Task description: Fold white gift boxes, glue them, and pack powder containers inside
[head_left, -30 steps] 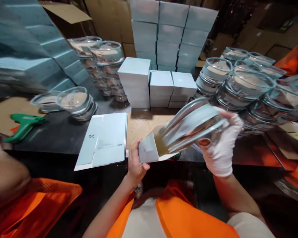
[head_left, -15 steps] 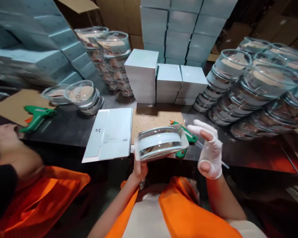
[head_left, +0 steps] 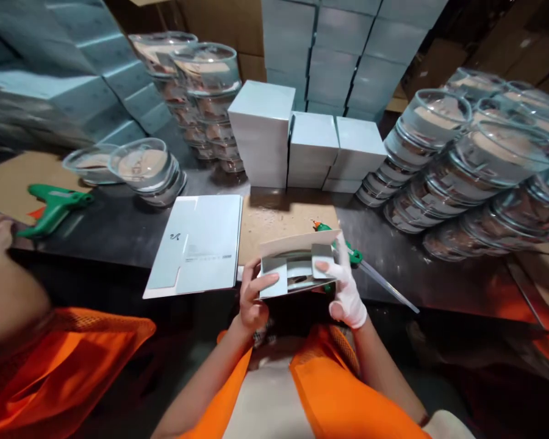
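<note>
My bare left hand [head_left: 252, 297] and my white-gloved right hand [head_left: 345, 286] both grip a small pale blue carton [head_left: 297, 263] at the table's near edge. Its two side flaps are folded inward and the top flap stands up. A clear round container shows through the gap between the flaps. A flat unfolded carton blank [head_left: 196, 245] lies just to the left of my left hand. A green glue gun [head_left: 345, 251] lies on the table behind the carton, partly hidden by it.
Closed pale blue boxes [head_left: 311, 149] stand in the middle, with taller stacks behind. Stacks of clear round containers [head_left: 462, 164] fill the right side, and more [head_left: 201, 91] stand back left. A second green glue gun [head_left: 52, 207] lies left, near a co-worker's orange-vested arm [head_left: 22, 329].
The clear container, first held tilted by my right hand, went into the carton. My right hand let go, then came back to the carton's flaps, which are now folded in.
</note>
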`<action>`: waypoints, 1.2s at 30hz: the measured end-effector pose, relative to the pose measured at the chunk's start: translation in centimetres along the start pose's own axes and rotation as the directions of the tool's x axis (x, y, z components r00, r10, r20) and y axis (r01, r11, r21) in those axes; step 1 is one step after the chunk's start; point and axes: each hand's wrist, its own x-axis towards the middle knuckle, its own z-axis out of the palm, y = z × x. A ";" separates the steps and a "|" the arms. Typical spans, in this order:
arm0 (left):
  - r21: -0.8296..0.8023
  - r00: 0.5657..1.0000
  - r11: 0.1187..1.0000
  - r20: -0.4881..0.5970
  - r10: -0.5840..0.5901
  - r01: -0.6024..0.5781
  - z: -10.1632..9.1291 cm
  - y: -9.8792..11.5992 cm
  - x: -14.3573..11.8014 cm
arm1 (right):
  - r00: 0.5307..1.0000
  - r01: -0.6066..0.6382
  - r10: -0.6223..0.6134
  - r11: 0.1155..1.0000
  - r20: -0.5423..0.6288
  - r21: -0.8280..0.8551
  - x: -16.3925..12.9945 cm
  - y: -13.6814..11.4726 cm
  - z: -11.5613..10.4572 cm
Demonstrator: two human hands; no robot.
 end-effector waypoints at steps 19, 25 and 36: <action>0.203 0.941 0.921 0.126 0.313 -0.333 -1.3 1.2 2.5 | 0.757 -0.653 0.458 0.539 -0.466 -0.532 -0.1 -1.4 -2.2; 0.154 0.939 0.927 0.093 0.332 -0.343 -0.3 1.7 2.9 | 0.449 -0.886 0.707 0.269 -0.547 -0.379 0.8 0.6 -2.5; 0.055 0.942 0.942 -0.082 -0.326 0.331 -1.4 7.5 2.1 | 0.604 -0.600 0.507 0.797 -0.615 0.067 -1.1 -1.4 -1.5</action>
